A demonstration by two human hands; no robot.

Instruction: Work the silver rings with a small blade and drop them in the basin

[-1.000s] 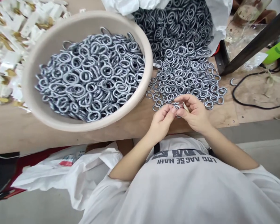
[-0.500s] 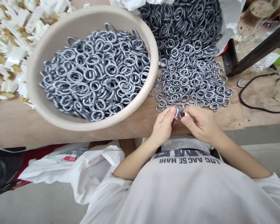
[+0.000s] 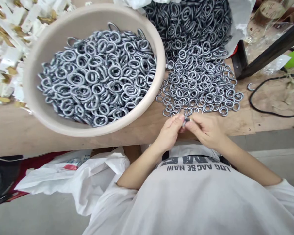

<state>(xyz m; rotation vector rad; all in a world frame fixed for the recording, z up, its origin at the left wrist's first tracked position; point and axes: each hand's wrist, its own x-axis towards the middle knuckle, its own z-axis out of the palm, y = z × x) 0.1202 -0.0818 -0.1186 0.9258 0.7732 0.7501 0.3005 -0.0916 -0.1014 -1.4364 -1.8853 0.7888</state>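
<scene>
Between the thumb and fingers of my left hand [image 3: 170,132] is a grey ring [image 3: 184,122], pinched at the table's front edge. My right hand [image 3: 208,130] is closed on a small dark-ended tool [image 3: 188,119], perhaps a blade, mostly covered by the fingers. Its end meets the ring or lies right beside it; I cannot tell which. Just beyond both hands spreads a loose pile of grey rings [image 3: 198,81]. To the left a large beige basin [image 3: 93,131] holds a heap of similar rings [image 3: 98,75].
Darker rings [image 3: 193,23] spill from a white sack [image 3: 241,19] at the back. White and tan pieces [image 3: 9,55] cover the far left. At right are a dark metal bar [image 3: 271,50] and a black cable [image 3: 262,112]. A white bag [image 3: 88,182] hangs below the table.
My right hand has shifted slightly left, bringing the tool closer against the ring. The fingers now cover more of both. My view has shifted slightly.
</scene>
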